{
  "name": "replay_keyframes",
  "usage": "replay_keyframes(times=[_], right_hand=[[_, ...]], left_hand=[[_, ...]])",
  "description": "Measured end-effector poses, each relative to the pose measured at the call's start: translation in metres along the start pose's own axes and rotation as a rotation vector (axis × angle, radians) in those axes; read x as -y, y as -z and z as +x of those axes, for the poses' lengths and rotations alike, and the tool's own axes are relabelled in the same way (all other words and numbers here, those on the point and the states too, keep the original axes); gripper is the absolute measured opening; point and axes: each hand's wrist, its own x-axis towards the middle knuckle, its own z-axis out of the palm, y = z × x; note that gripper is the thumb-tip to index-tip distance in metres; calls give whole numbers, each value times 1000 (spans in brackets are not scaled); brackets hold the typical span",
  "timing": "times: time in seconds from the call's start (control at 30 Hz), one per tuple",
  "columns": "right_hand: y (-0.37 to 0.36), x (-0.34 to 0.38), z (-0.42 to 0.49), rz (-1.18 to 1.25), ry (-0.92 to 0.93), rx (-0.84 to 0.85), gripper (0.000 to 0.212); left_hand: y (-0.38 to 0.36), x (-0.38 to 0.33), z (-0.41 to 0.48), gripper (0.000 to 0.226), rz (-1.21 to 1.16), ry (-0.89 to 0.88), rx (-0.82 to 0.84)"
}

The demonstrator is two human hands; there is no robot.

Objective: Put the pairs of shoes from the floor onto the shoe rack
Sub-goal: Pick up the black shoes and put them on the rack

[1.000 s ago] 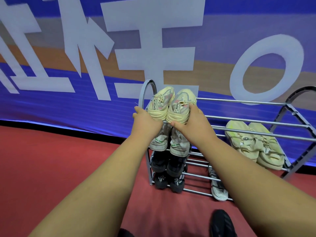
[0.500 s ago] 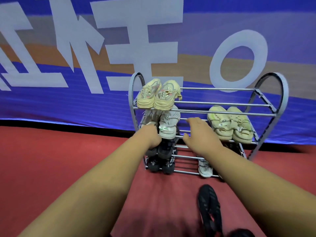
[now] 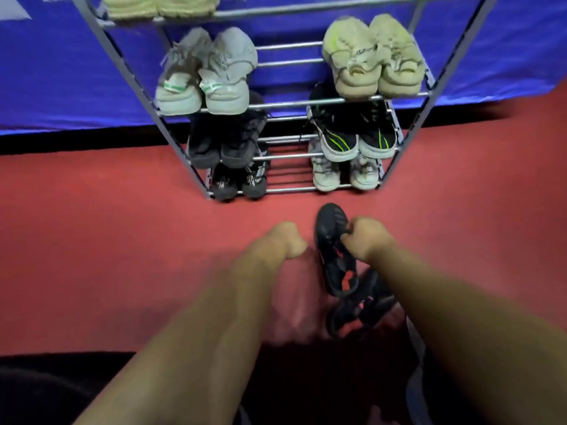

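Note:
A black shoe with red accents (image 3: pixel 329 228) stands toe-forward on the red floor in front of the grey metal shoe rack (image 3: pixel 277 103). My right hand (image 3: pixel 365 237) is closed on its upper edge. Its partner, a second black-and-red shoe (image 3: pixel 362 308), lies just behind it, partly hidden under my right forearm. My left hand (image 3: pixel 282 240) hovers to the left of the shoe, fingers curled with nothing in them, and it is blurred by motion.
The rack holds a yellow pair (image 3: pixel 159 7) on top, a grey-white pair (image 3: pixel 205 75), a pale yellow pair (image 3: pixel 372 56), a black pair (image 3: pixel 227 142), a black-and-green pair (image 3: pixel 356 133) and lower pairs. Behind it hangs a blue banner (image 3: pixel 61 72).
Both hands have left the yellow pair on the top shelf and dropped to the floor. My right hand has taken hold of the black shoe; the view has tilted down.

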Motion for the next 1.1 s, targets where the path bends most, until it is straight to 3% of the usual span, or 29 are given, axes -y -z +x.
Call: replay_keyframes(times=[0.1,0.2,0.27,0.43,0.5,0.57,0.63,0.77,0.87,1.03,1.1], right_hand=[[-33,-39,0,26,-210,76,31],[-80,-86,25,39,-395,179,68],[-105,-109,41,84,-497,229,82],[-92,-91,17,138,-603,184,91],[-98,-96,19,135,-586,170,85],[-106,-102,25,115,-497,200,65],[-108,-103,27,131,-403,173,46],[-101,-100,32,190,-322,9,28],[-89,-91,44,201,-261,-96,33],[-67,-79,72,276,-160,-203,27],[-62,-75,77,323,-135,-201,37]], left_hand=[[-52,-8,14,47,-65,13,79],[-84,-20,21,43,-131,-18,135],[-98,-27,23,35,-199,-42,117],[-125,-29,34,28,-509,86,-1],[-127,-33,41,38,-587,152,-26],[-126,-41,48,59,-582,222,-5],[-125,-47,54,64,-510,281,-19],[-124,-47,58,38,-499,283,-85],[-118,-34,56,20,-536,284,-139],[-101,-5,41,10,-507,284,-175],[-96,7,35,9,-505,323,-192]])
